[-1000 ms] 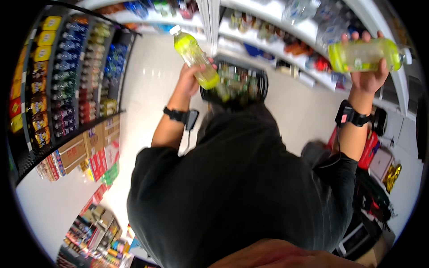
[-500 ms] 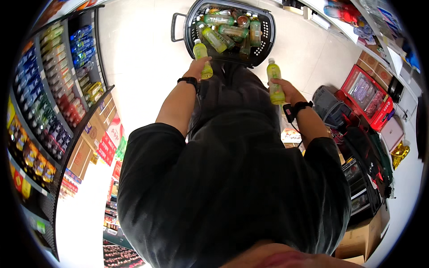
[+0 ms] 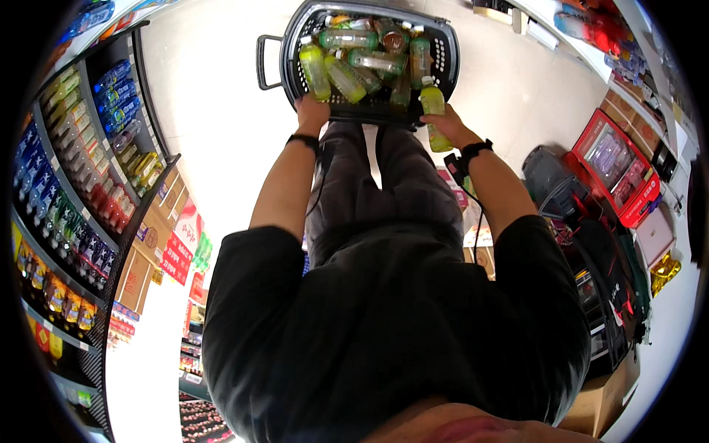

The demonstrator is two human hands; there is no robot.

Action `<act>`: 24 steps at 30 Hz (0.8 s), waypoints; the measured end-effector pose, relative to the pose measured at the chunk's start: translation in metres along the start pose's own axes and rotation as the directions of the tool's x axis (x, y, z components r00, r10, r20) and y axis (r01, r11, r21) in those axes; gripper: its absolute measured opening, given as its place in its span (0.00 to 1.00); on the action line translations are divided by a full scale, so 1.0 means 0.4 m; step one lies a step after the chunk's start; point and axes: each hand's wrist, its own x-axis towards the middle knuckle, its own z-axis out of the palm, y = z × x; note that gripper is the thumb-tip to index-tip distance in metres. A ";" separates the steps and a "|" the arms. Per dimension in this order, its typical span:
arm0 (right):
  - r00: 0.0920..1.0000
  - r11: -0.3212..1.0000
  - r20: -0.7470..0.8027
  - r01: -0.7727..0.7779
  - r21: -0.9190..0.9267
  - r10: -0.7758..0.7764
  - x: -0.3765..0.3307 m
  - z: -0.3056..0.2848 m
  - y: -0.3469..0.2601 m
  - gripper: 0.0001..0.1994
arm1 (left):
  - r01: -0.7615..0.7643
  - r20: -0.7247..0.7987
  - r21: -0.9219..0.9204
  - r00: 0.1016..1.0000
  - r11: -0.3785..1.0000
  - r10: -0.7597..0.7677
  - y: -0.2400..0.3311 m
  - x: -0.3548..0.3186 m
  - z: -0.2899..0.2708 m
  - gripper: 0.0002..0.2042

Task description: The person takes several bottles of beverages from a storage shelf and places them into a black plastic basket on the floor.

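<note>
A black shopping basket [image 3: 292, 44] with a side handle stands at the top centre, holding several green and yellow-green drink bottles. At its near left corner, my left hand [image 3: 313, 112] closes around the lower end of a yellow-green drink bottle [image 3: 314, 72]. This bottle lies inside the left wall with its white cap pointing away; my fingertips are partly hidden. My right hand [image 3: 447, 124] is wrapped around another yellow-green drink bottle [image 3: 433, 102]. That one is roughly upright in view at the basket's near right corner, cap towards the rim.
Shelves of bottled drinks [image 3: 96, 148] line the left side, with cardboard boxes [image 3: 140, 273] beside them. On the right are a grey basket [image 3: 550, 181], a red display case [image 3: 617, 166] and dark bags [image 3: 605, 258]. Pale tiled floor [image 3: 199, 96] lies around the black basket.
Both hands have moved forward to the basket. The left bottle has gone from outside the near rim to inside the basket; the right bottle has come left to the near right corner.
</note>
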 end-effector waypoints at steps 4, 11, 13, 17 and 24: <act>0.982 0.976 -0.183 0.010 -0.216 -0.050 0.121 0.003 -0.099 0.36 | -0.089 -0.191 -0.229 0.981 0.969 0.045 -0.154 -0.092 0.041 0.15; 0.964 0.621 -0.072 0.107 -0.776 -0.256 0.121 0.089 -0.179 0.28 | -0.023 -0.060 0.170 0.998 0.985 0.034 -0.397 -0.338 -0.010 0.14; 0.852 0.459 0.198 0.441 -0.771 -0.485 -0.025 0.087 -0.186 0.23 | -0.171 0.191 0.500 0.978 0.849 0.084 -0.487 -0.365 0.004 0.14; 0.920 0.859 0.245 0.378 -0.344 -0.307 -0.279 0.044 -0.203 0.19 | 0.170 -0.005 0.115 0.985 0.979 -0.171 -0.427 -0.428 -0.062 0.09; 0.930 0.918 0.045 0.366 -0.154 -0.364 -0.733 -0.060 -0.464 0.23 | -0.177 -0.250 -0.321 0.963 0.930 0.097 -0.136 -0.376 -0.372 0.12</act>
